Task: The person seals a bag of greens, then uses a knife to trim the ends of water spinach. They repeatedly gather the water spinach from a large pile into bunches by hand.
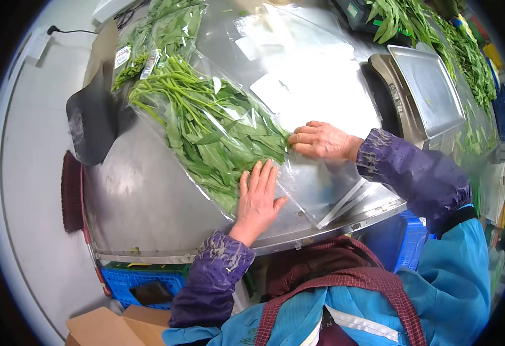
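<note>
A clear plastic bag (206, 128) of long-stemmed leafy greens (212, 153) lies slantwise on the metal table, stems toward the upper left and leaves toward me. My left hand (259, 199) rests flat on the bag's near end, its fingers stretched out over the leaves. At the bag's right side, my right hand (324, 141) has its fingers curled and closed on the plastic edge. Their tips are partly hidden. Loose clear film extends from the bag below the right hand.
More bagged greens (174, 26) with labels lie at the upper left. Beyond my right hand is a stack of clear bags (321, 75). A weighing scale (428, 86) stands to the right, with loose greens (466, 57) behind it. Blue crates (128, 282) sit below the table (125, 202).
</note>
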Available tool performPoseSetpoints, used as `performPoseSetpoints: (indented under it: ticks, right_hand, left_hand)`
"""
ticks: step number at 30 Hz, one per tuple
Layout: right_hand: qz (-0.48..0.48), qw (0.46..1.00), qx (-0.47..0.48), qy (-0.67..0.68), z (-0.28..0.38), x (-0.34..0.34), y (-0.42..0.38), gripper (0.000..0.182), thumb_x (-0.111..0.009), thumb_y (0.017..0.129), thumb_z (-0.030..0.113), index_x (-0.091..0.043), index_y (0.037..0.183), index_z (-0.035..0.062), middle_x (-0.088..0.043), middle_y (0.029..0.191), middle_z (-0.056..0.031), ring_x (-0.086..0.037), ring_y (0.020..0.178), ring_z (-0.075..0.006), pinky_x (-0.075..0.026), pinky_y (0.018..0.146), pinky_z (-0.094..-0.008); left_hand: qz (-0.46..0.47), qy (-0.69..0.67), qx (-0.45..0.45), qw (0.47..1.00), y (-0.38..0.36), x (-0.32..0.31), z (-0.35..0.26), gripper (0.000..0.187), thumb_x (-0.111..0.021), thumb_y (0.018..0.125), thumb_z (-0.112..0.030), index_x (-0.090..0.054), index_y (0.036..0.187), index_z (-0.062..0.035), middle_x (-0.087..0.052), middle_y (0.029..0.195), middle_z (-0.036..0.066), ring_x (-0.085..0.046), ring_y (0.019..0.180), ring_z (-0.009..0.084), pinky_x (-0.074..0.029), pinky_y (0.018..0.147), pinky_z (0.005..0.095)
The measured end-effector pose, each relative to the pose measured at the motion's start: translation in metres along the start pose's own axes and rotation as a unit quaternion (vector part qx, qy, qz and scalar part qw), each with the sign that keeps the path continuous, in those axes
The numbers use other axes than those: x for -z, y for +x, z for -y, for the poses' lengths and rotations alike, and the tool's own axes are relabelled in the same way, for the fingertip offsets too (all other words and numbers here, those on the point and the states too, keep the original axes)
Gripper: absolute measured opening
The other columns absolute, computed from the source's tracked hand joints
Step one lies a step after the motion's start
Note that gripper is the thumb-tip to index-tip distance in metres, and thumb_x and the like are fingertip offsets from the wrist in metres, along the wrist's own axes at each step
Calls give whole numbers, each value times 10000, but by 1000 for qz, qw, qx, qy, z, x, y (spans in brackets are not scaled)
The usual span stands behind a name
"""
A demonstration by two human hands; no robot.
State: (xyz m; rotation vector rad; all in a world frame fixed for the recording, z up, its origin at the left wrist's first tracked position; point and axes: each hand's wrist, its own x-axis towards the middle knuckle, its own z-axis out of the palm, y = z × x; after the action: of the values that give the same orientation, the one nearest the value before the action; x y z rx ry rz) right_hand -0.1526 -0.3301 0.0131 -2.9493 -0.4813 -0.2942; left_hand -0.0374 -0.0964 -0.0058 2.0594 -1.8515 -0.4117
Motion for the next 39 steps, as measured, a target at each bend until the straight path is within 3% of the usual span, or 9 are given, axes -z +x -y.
performPoseSetpoints:
  ticks: [10,15,18,22,27,31,33,34,39]
  right_hand:
    - [-24,950,-281,135,-4,-18,19,79,-512,762,135,-489,820,87,-552,708,-117,-556,704,-310,-438,607,-414]
    - [-70,930,-356,67,-1,-35,32,114,-479,818,177,-444,783,75,-530,604,-140,-547,580,-342,-418,507,-437]
    - [-56,933,-356,23,1,-36,44,115,-486,815,183,-440,784,82,-519,567,-128,-551,575,-343,-419,485,-438]
    - [31,923,-380,52,6,-25,58,136,-487,818,197,-443,855,73,-564,716,-151,-566,636,-348,-442,551,-448]
    - [-98,852,-481,183,18,-15,58,461,-565,798,277,-388,1152,41,-466,1189,-193,-580,864,-368,-447,766,-449]
    - [-94,901,-404,130,17,-18,57,597,-622,768,305,-356,1229,33,-533,1104,-200,-586,892,-358,-455,776,-434]
    - [76,845,-488,205,14,-5,67,512,-644,756,304,-460,1133,10,-592,955,-202,-586,894,-361,-457,769,-437]
    - [55,826,-505,245,9,-6,68,318,-644,761,277,-554,893,2,-608,772,-130,-608,790,-280,-478,694,-385]
    - [1,745,-409,527,1,58,82,198,-627,791,238,-567,728,61,-493,636,25,-459,576,-58,-384,496,-219]
  left_hand:
    - [-106,-80,109,985,-32,17,9,588,-635,727,-125,-401,1251,1,-496,1219,145,-453,1124,322,-315,969,414]
    - [-212,-271,333,878,-41,26,38,222,-579,797,-74,-557,1015,-38,-638,801,116,-618,747,258,-476,686,330]
    - [-209,-276,360,867,-33,31,54,298,-619,786,-102,-493,1047,-32,-599,685,116,-587,626,289,-471,601,354]
    - [-212,-119,387,890,-32,36,59,463,-707,719,-150,-443,1082,-36,-499,645,62,-519,592,231,-436,579,354]
    - [-317,6,328,890,-32,30,65,541,-727,697,-220,-430,1112,-41,-500,640,63,-536,614,295,-435,589,405]
    - [-172,-100,432,880,-31,39,75,425,-712,715,-272,-537,1009,-21,-539,589,41,-548,558,255,-433,549,374]
    - [-160,-217,429,862,-34,43,88,331,-695,739,-269,-565,917,-22,-542,577,16,-534,552,191,-422,535,331]
    - [-141,-333,421,832,-35,48,92,264,-678,764,-265,-594,826,-23,-545,564,-9,-521,545,127,-412,522,288]
    - [-190,-541,323,753,-54,119,73,190,-615,832,-238,-588,757,-66,-547,613,-49,-435,527,25,-337,461,208]
